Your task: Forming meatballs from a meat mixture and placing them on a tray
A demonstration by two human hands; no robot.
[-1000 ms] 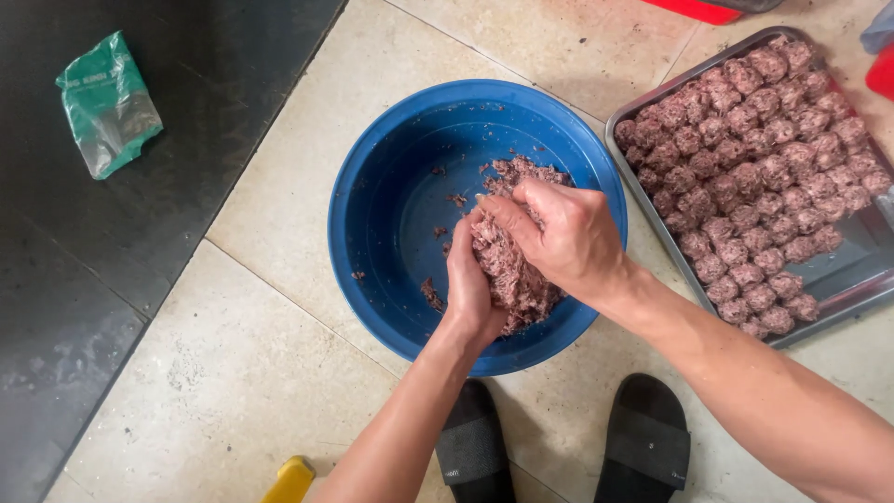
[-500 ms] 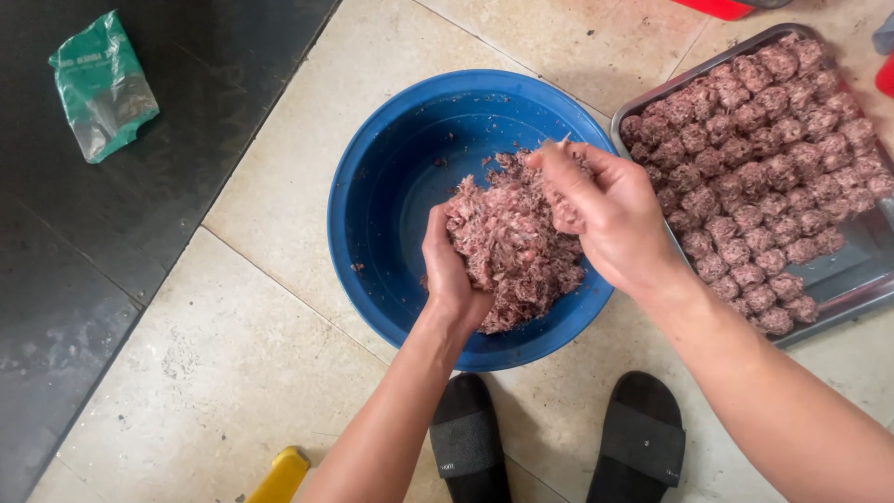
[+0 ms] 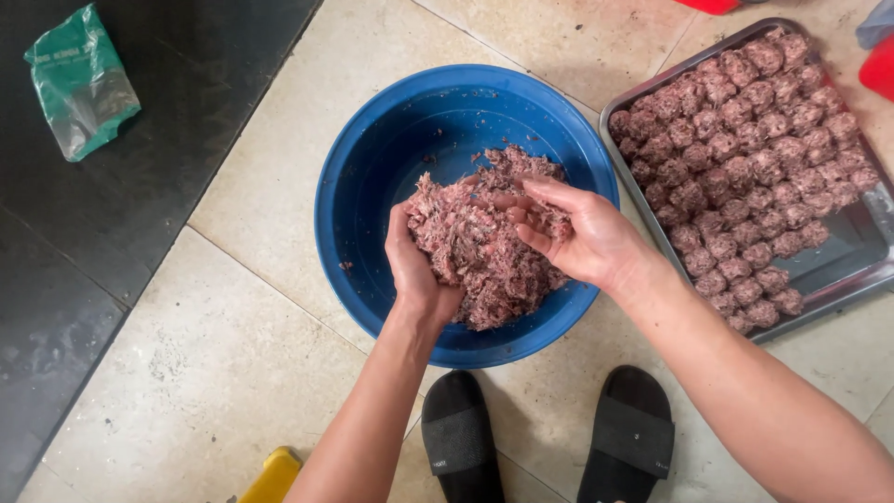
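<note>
Green bag, black slippers, yellow object

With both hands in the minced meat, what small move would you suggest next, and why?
Probably pinch off a small portion with the right hand: the left hand cups the minced meat over the blue basin, and the tray of meatballs has bare space.
</note>
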